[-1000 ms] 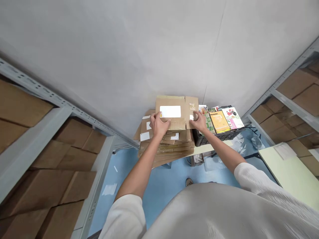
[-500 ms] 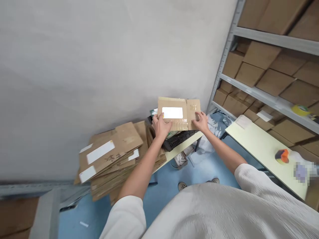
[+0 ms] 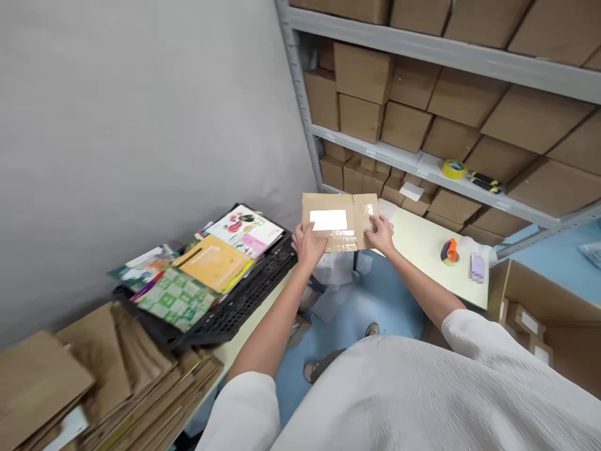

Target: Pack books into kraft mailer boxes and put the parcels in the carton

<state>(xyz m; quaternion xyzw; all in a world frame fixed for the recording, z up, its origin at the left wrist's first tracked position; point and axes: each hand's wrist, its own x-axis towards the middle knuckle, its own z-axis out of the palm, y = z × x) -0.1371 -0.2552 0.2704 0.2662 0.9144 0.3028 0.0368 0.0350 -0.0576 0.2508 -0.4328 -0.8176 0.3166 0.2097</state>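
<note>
Brown, flat, rectangular cardboard [image 3: 350, 220]: looks light, fairly stiff, slick where taped. Sits narrowly pinched by bare left hand [image 3: 310, 244] and right hand [image 3: 381, 236]; best held at both ends.

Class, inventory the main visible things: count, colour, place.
Held cardboard: one, brown, centre
Label: one, white, on cardboard
Crate: one, black, left
Booklets: several, multicoloured, in crate
Flattened cardboard: several, brown, lower left
Tables: two, yellowish, left, right
Rack: one, grey, right
Boxes: many, brown, on rack
Tape roll: one, yellow, on rack
Small items: two, orange and purple, right table
Open carton: one, brown, lower right
Shirt: one, white, bottom
Left hand, right hand: bare, holding cardboard
</note>
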